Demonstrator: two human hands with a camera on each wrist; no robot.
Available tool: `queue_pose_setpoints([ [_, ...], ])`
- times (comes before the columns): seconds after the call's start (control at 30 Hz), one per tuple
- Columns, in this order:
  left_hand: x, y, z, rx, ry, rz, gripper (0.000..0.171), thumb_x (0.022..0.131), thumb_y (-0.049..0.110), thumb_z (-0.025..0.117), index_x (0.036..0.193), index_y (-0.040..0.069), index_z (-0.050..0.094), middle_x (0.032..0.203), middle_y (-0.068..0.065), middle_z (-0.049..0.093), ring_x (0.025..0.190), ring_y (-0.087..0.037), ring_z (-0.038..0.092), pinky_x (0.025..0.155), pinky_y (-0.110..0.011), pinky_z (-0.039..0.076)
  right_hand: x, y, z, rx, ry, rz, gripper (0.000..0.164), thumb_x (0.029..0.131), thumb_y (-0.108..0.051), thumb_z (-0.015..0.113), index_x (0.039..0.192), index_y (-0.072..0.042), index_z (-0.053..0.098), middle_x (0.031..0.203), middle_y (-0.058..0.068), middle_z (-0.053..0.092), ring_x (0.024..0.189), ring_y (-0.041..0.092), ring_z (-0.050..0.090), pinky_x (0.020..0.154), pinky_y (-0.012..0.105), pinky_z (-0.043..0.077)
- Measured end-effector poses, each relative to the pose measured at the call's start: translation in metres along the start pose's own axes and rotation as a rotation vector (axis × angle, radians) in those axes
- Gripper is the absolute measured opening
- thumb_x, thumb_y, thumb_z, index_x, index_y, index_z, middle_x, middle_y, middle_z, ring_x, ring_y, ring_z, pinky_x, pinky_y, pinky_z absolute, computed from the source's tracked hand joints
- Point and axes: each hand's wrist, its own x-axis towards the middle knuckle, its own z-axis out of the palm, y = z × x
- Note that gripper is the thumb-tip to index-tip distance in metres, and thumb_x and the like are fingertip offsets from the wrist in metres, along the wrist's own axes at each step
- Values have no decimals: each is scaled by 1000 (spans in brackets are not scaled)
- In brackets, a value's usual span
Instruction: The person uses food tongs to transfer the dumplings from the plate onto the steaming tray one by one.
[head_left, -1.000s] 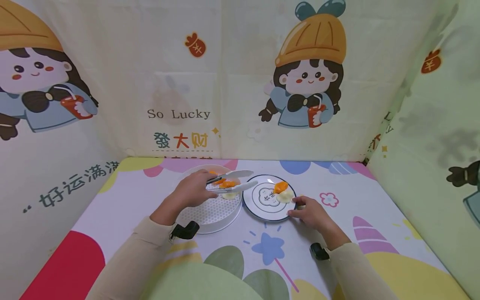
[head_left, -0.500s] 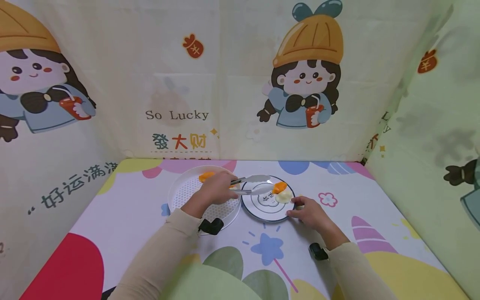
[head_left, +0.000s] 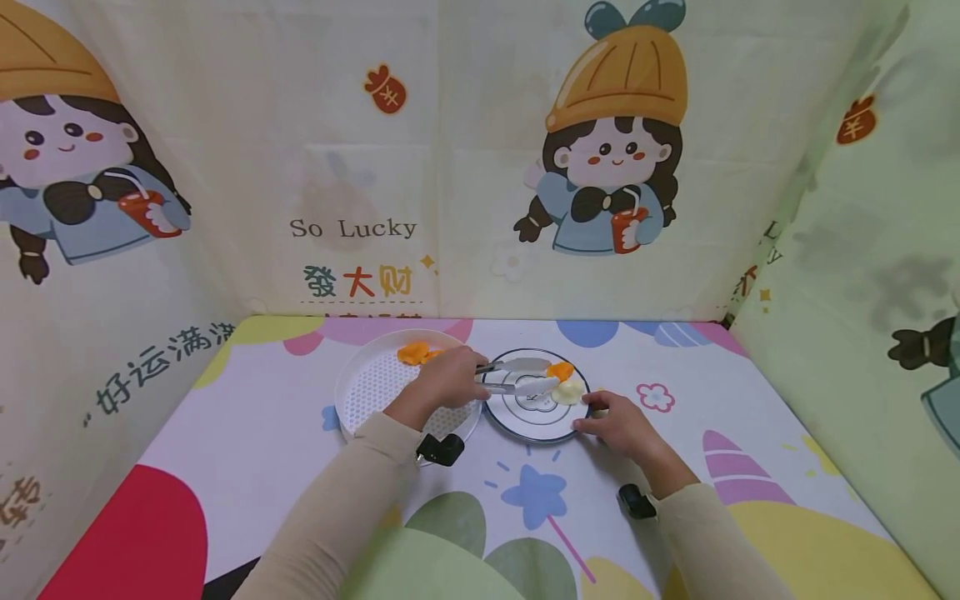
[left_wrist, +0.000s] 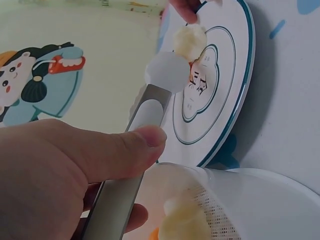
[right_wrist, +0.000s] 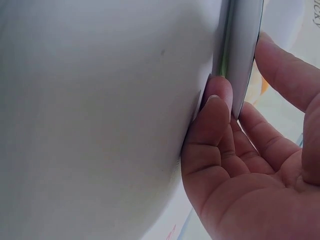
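Though white-tipped, mostly silvery tongs [left_wrist: 117, 200]

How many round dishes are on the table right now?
2: the white perforated tray, partly hidden behind the left hand in the head view, and the dark-rimmed plate to its right, gripped by the right hand.

Booth [head_left: 480, 283] with cartoon-printed walls [head_left: 480, 150]

White strainer [head_left: 369, 392] partly behind left hand [head_left: 447, 377]
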Motion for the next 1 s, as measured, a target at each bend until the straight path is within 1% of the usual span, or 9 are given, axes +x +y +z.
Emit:
queue_pose_setpoints([
  [0.17,1,0,0,-14,4,-16,47,88,27,78,131,12,67,108,-3,67,91,-21,56,81,-33,51,1,0,-1,-3,0,-7,58,87,-25,79,135,0,57,126,20,58,95,27,57,82,39,54],
  [0.33,0,-3,0,-54,11,-25,44,89,25,77,131,12,68,112,-3,69,91,-21,56,83,-35,50,2,1,0,-10,2,-21,56,87,-24,79,133,1,57,124,20,59,95,27,56,80,37,53],
  [0.47,-3,-7,0,-83,22,-15,44,90,24,76,131,12,68,114,-2,69,91,-21,56,83,-33,51,1,1,0,-8,3,-20,56,87,-23,80,132,1,57,123,20,59,95,27,56,77,36,52],
  [0.57,-7,-11,-3,-106,39,3,43,89,23,77,130,11,68,113,-2,69,91,-20,57,79,-30,52,1,2,0,-3,3,-17,56,87,-23,80,132,1,57,122,19,59,95,27,56,76,35,52],
  [0.67,-12,-18,-11,-90,66,53,32,88,21,78,119,11,74,101,0,68,86,-19,56,73,-29,51,1,2,0,3,3,-16,56,87,-23,80,132,0,57,122,18,60,95,27,56,77,35,52],
  [0.77,-20,-26,-22,-55,110,115,17,87,18,79,103,16,75,90,4,65,81,-18,55,69,-32,47,2,2,1,5,3,-18,56,87,-24,80,132,0,58,122,18,60,95,27,56,77,35,52],
  [0.8,-23,-29,-26,-46,123,131,14,87,17,78,101,17,74,90,4,64,81,-18,54,69,-33,46,2,2,1,5,4,-19,55,87,-24,80,132,0,58,122,18,60,95,27,56,77,35,52],
  [0.9,-33,-38,-37,-51,151,139,24,87,14,77,109,21,75,97,5,67,85,-18,55,71,-35,46,2,3,1,3,8,-18,55,87,-24,80,132,0,58,122,18,60,95,27,57,77,36,53],
  [1.0,-44,-47,-46,-59,141,101,36,87,15,77,122,20,72,107,2,68,92,-20,56,74,-37,48,1,3,0,5,12,-20,55,87,-23,79,132,0,57,123,19,60,94,27,57,77,36,53],
])
